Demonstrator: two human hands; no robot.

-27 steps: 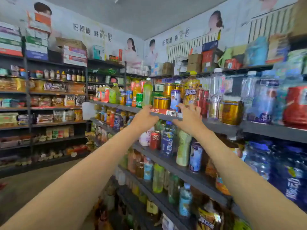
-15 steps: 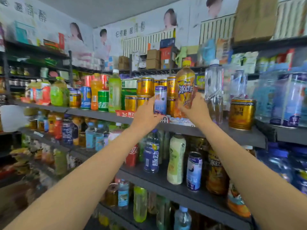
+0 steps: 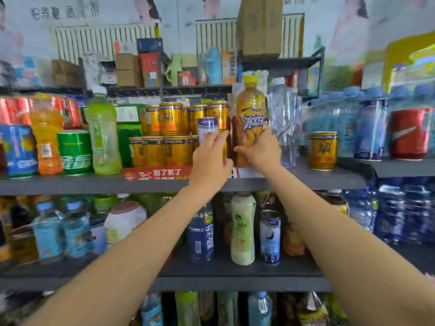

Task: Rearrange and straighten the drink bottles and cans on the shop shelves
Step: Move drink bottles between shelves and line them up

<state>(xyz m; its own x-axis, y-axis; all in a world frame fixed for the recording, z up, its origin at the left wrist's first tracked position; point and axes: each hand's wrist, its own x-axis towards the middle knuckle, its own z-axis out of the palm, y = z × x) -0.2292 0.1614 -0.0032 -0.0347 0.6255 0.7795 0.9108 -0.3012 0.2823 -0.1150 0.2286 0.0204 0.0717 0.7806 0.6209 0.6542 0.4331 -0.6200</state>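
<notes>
I see both hands up at the upper shelf (image 3: 329, 180); my left hand (image 3: 210, 158) lies with fingers loosely spread against the slim pale-blue can (image 3: 207, 128), touching it without closing round it; my right hand (image 3: 262, 150) wraps the lower body of the yellow-capped tea bottle (image 3: 250, 121), which stands upright just right of that can; stacked gold cans (image 3: 170, 132) crowd close behind and to the left; a clear water bottle (image 3: 284, 123) stands just right of the tea bottle, a lone gold can (image 3: 322, 150) beyond it; a green bottle (image 3: 102, 135) and green can (image 3: 74, 151) stand further left.
</notes>
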